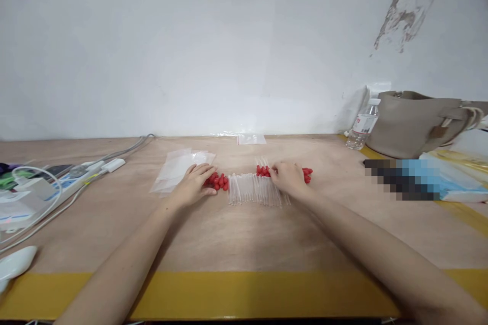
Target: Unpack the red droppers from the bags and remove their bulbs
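Small glossy red pieces (pixel 219 182), whose kind I cannot make out, lie in a pile under and beside the fingers of my left hand (pixel 196 182). That hand rests on the table with its thumb apart from the fingers. My right hand (pixel 290 177) is bent down over more red pieces (pixel 263 170), which show on both sides of it. Its fingertips are partly hidden, and what they grip is unclear. Between the hands lies a row of thin clear plastic strands (pixel 251 190) with small knobbed ends, side by side. Several clear plastic bags (pixel 173 171) lie left of my left hand.
A power strip (pixel 72 183) with plugs and cables lies at the left, near a white spoon-like object (pixel 17 262). Another clear bag (pixel 251 139) lies by the wall. To the right stand a water bottle (pixel 364 126), a grey-beige bag (pixel 414 124) and blue-white packaging (pixel 457 183).
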`<state>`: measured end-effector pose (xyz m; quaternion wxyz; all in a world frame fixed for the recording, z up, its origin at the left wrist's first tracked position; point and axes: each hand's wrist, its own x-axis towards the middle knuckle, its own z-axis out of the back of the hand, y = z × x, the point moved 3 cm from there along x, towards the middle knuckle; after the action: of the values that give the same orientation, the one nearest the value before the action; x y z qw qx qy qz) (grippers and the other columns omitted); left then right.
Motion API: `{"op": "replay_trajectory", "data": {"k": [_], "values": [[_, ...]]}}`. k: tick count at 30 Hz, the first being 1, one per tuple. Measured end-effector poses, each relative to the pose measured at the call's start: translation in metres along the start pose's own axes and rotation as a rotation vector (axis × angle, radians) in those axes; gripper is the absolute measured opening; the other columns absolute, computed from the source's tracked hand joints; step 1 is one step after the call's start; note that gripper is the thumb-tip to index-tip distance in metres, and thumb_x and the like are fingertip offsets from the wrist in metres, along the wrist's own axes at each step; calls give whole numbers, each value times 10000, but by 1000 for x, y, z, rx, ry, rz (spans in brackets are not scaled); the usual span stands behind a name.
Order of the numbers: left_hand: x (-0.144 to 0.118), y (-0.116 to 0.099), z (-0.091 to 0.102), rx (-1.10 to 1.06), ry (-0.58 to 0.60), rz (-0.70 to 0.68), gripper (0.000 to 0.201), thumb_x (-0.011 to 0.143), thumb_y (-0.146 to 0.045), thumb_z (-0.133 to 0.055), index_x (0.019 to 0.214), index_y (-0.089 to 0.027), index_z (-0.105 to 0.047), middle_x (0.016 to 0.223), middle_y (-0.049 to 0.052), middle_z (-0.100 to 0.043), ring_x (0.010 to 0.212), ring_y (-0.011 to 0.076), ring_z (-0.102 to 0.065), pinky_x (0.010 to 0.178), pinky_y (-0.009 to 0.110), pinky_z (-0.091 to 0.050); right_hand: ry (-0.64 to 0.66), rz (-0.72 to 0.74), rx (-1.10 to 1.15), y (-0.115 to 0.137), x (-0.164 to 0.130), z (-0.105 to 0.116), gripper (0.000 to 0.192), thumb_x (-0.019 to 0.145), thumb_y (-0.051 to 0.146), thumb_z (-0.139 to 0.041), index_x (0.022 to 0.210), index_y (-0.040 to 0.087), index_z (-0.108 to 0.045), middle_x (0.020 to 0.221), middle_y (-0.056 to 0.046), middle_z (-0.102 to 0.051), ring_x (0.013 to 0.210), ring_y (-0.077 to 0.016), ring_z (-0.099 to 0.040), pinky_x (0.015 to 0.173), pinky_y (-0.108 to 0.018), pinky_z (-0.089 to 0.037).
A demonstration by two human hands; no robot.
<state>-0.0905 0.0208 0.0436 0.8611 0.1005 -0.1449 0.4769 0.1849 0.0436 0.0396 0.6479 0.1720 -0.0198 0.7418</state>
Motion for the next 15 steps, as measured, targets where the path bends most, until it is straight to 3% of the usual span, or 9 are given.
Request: {"op": "replay_trajectory", "data": {"k": [4,8,12,15], "values": [[-4,5,3,-4,-60,-2,722,684,-524,-601,1273,-172,-373,1278,135,-419,1211,302,-317,987,446,-240,116,-135,26,-1,36,-9,285,758,371,-456,744,157,-644,800,-115,-646,802,-251,-584,696,-351,-370],[-6,6,5,-2,-94,-1,712,694,-566,-563,1273,-197,-374,1238,124,-442,1189,311,-323,966,449,-263,249,-235,93,-4,55,-17,197,619,354,-597,599,162,-637,628,-86,-632,615,-214,-595,562,-296,-399],[-4,-7,7,-7,-110,-38,630,710,-551,-557,1215,-194,-434,1183,123,-474,1162,299,-346,955,458,-270,259,-249,176,-5,58,-14,131,585,265,-612,489,177,-606,529,-66,-597,556,-190,-580,521,-276,-388],[-3,-25,9,-48,-190,-55,486,757,-465,-551,1164,-208,-481,1148,107,-493,1128,274,-383,938,441,-301,219,-243,255,-5,55,-5,151,588,223,-582,443,180,-589,486,-58,-575,523,-178,-560,499,-270,-371]]}}
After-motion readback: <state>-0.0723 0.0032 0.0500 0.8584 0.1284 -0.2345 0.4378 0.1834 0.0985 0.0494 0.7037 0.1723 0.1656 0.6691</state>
